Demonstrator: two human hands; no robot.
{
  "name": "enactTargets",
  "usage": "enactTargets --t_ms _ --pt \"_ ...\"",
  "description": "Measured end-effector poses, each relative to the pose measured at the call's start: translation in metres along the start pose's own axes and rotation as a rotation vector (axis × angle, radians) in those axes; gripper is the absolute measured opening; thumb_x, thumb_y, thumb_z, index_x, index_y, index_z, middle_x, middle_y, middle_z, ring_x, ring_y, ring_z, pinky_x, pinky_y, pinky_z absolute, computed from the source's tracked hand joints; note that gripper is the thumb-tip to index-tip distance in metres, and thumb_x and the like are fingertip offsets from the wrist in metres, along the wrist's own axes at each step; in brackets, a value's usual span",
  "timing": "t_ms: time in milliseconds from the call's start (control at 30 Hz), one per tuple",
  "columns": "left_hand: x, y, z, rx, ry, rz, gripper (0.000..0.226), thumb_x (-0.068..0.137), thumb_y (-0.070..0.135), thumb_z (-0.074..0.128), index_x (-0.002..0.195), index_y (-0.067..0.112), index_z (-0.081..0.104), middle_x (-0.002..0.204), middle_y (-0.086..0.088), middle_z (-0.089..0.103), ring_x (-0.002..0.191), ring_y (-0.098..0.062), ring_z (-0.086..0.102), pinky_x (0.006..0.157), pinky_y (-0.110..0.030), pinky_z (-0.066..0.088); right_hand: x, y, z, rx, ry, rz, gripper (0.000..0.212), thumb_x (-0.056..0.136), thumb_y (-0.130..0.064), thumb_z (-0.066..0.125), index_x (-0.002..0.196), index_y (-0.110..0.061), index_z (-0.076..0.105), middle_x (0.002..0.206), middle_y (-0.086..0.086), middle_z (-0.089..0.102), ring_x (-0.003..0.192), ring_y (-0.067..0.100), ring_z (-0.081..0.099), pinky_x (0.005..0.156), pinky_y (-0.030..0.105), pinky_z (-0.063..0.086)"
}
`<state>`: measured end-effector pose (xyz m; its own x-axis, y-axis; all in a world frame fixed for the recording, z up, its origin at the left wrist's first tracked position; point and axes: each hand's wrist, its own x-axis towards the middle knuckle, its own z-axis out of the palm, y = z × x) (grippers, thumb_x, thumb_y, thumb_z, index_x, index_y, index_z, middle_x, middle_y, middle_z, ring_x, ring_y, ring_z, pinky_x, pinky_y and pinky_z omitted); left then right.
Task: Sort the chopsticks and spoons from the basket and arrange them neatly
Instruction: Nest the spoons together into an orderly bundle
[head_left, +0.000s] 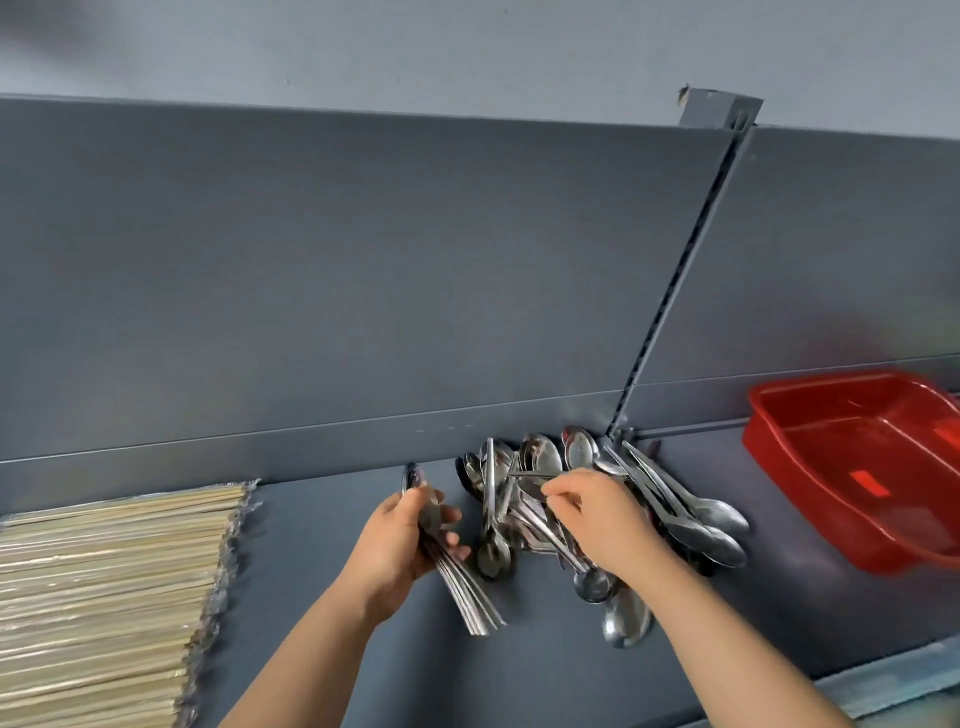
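Left hand (397, 545) clamped on stacked spoons (457, 582); right hand (597, 519) pinching 1 handle in loose spoon pile (540, 499). Wrapped chopsticks (114, 597) far left, red basket (872, 467) right, on grey shelf (519, 670).

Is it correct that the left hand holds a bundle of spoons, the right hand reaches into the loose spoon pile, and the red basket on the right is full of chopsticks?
Not quite. The head view shows the red basket empty; the chopsticks lie stacked at the left. The rest holds: the left hand holds a bundle of spoons, and the right hand reaches into the loose spoon pile.
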<state>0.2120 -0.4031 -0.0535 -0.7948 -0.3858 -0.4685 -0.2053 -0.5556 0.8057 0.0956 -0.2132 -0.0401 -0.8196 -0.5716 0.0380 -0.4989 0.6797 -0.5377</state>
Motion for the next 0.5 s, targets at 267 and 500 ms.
enactTargets --t_ms 267,500 --pt "0.019 -0.016 0.015 0.585 0.17 0.123 0.019 0.081 0.015 0.074 0.075 0.005 0.058 0.048 0.0 0.051 0.033 -0.013 0.041 0.037 -0.022 0.036 0.042 0.046 -0.005 -0.367 -0.098 0.059 0.027 0.086 -0.004 0.054 0.093 -0.023 0.072 0.095 -0.002 0.068 0.095 0.02 0.061 0.08 0.034 0.053" --pt "0.017 -0.02 0.019 0.978 0.23 0.01 0.036 0.055 0.021 0.089 0.07 0.01 0.058 0.049 0.001 0.056 0.03 -0.012 0.046 0.035 -0.02 0.039 0.052 0.032 0.003 -0.027 -0.216 -0.087 0.022 0.088 -0.026 0.066 0.11 -0.028 0.069 0.105 -0.015 0.063 0.098 0.004 0.059 0.086 0.019 0.047"
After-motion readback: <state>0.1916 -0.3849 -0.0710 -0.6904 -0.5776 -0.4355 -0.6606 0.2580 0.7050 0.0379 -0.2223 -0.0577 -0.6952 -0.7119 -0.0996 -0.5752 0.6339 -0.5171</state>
